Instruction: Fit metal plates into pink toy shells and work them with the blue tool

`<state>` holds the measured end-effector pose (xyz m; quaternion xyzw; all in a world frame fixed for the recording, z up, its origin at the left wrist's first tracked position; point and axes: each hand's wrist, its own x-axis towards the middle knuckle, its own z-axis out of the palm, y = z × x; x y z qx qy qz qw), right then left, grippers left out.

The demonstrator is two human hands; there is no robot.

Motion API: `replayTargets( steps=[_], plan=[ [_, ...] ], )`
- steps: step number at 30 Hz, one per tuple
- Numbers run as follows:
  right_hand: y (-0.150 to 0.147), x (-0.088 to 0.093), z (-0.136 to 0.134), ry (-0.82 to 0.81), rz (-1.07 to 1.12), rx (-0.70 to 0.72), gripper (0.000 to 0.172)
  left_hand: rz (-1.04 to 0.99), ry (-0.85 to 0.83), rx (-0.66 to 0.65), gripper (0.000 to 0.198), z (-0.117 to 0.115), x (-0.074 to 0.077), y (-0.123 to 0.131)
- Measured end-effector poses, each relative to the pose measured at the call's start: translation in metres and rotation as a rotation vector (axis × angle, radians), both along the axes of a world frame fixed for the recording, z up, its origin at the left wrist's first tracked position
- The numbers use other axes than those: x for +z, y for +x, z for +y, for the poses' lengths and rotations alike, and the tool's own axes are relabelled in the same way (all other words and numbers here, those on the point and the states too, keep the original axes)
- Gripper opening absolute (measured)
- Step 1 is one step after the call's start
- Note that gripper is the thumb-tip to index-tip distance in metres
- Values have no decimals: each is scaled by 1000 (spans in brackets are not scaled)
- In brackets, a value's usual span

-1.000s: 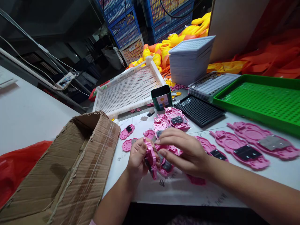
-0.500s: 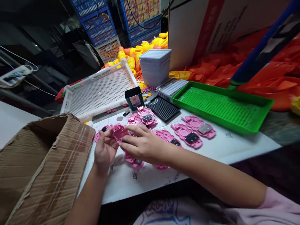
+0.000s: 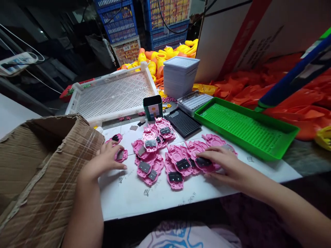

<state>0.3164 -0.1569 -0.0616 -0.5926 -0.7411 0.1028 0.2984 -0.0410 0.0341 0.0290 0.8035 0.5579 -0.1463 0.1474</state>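
This is a small toy-assembly workshop. Dozens of identical pink plastic shells [image 3: 151,143] lie spread over a white counter [image 3: 160,196], beside a green perforated tray [image 3: 243,127], a black tray [image 3: 182,122] and a stack of grey trays [image 3: 179,75]. Behind them sit a white perforated crate [image 3: 113,94], heaped yellow and orange moulded parts [image 3: 155,60] and stacked blue crates [image 3: 119,20]. A worn cardboard box [image 3: 46,165] stands at the left.

left hand [image 3: 103,162]: flat beside small pink part [image 3: 120,155]
right hand [image 3: 224,162]: fingers on pink part [image 3: 204,162]
worktop [image 3: 165,193]: white
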Motion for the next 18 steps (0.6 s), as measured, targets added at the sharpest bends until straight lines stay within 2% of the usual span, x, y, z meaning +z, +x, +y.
replayTargets(
  steps=[3,5,8,10,12,15,18],
  plan=[
    [-3,2,3,7,-88,7,45,56,-37,-39,61,2,-2,2],
    [-2,13,11,29,-118,39,50,39,-54,-29,64,5,-5,1],
    [5,37,39,111,-125,82,40,4,-59,-27,60,8,-9,-3],
    [9,53,72,188,-143,72,30,-15,-34,-43,53,8,-9,-4],
    [11,64,113,191,-231,38,27,-34,-8,-51,52,7,-8,-2],
    [11,74,177,15,-510,-72,31,-86,34,-36,56,3,-6,3],
    [9,78,229,-208,-782,-138,34,-204,108,15,53,0,-9,7]
  ],
)
